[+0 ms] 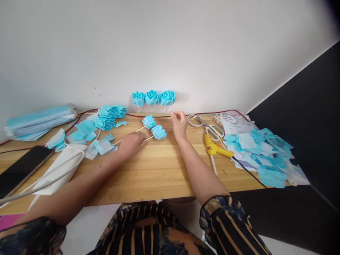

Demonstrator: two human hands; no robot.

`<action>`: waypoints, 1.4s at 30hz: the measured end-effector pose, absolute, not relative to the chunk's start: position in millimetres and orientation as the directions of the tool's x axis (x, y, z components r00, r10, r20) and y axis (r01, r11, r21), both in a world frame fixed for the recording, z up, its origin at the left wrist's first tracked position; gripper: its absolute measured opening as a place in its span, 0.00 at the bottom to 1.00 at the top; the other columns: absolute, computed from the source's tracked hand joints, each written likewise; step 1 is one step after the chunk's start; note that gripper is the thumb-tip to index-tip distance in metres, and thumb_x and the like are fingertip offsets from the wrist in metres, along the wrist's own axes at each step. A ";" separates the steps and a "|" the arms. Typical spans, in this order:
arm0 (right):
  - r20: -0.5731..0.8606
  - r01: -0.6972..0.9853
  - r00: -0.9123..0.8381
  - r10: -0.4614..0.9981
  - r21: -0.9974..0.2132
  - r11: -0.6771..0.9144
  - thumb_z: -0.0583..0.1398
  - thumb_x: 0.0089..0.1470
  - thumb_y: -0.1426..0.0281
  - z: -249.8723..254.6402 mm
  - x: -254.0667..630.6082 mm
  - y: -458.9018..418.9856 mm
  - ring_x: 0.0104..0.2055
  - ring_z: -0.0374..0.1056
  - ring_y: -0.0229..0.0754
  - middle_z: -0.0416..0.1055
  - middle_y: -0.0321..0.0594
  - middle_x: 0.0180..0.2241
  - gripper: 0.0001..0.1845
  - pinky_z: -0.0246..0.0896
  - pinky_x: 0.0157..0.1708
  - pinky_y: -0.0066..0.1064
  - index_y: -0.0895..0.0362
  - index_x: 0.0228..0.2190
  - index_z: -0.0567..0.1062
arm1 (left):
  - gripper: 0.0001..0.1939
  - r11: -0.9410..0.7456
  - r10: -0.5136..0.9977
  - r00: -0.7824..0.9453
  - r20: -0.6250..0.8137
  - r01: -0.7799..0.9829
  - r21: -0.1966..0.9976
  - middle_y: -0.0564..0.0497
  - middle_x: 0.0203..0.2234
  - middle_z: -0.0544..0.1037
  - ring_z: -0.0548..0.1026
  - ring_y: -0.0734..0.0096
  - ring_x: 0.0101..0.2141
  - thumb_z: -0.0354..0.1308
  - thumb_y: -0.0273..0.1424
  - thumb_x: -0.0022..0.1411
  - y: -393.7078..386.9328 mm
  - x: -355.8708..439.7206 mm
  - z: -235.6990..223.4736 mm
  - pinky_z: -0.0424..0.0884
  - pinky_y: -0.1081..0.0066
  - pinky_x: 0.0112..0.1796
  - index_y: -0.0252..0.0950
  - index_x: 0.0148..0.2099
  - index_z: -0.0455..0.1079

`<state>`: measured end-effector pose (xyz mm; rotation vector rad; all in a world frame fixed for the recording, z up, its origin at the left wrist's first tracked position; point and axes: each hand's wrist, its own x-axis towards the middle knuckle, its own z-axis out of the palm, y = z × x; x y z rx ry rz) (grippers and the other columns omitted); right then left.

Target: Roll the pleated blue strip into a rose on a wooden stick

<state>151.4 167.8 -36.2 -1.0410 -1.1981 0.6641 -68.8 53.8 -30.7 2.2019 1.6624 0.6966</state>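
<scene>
My left hand (134, 143) lies low over the table, its fingers closed on the thin stick of a blue handmade flower (159, 132). A second blue flower (149, 122) lies just behind that one, and its stick runs back under the same hand. My right hand (179, 123) is raised near the wall with thumb and fingertips pinched together. Whatever sits in that pinch is too small to make out. Behind both hands, three fuller blue flowers (152, 97) stand upright on sticks against the wall.
Scissors (205, 125) and a yellow glue gun (217, 149) lie to the right, beside a heap of blue petal pieces (273, 152). At left are more blue flowers (108, 117), cut pieces (102, 144), a wrapped blue stack (39, 122), a phone (25, 168) and a white power strip (60, 170) with cables.
</scene>
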 end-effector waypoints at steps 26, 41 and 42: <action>0.611 -0.222 -0.383 0.692 -0.789 0.573 0.73 0.37 0.39 19.6 127.9 112.8 0.75 0.55 0.55 0.57 0.52 0.73 0.78 0.57 0.71 0.50 0.45 0.76 0.39 | 0.21 -0.359 0.933 -0.043 0.357 -0.027 0.933 0.49 0.29 0.81 0.77 0.63 0.34 0.71 0.50 0.54 84.0 -41.7 -15.5 0.75 0.64 0.41 0.37 0.32 0.76; 0.623 -0.140 -0.377 0.685 -0.769 0.623 0.74 0.48 0.49 28.9 121.8 92.3 0.62 0.73 0.57 0.75 0.48 0.59 0.70 0.70 0.63 0.53 0.42 0.76 0.38 | 0.23 -0.347 0.938 -0.002 0.347 -0.030 0.938 0.47 0.30 0.82 0.79 0.58 0.37 0.73 0.52 0.50 88.9 -40.7 -21.5 0.76 0.60 0.46 0.37 0.29 0.77; 0.626 -0.121 -0.372 0.685 -0.765 0.633 0.74 0.49 0.49 29.4 121.0 91.7 0.61 0.74 0.57 0.76 0.48 0.57 0.70 0.71 0.62 0.53 0.43 0.76 0.38 | 0.22 -0.348 0.938 -0.008 0.348 -0.025 0.937 0.47 0.30 0.83 0.79 0.57 0.37 0.73 0.52 0.50 88.9 -40.6 -21.3 0.75 0.60 0.46 0.37 0.29 0.77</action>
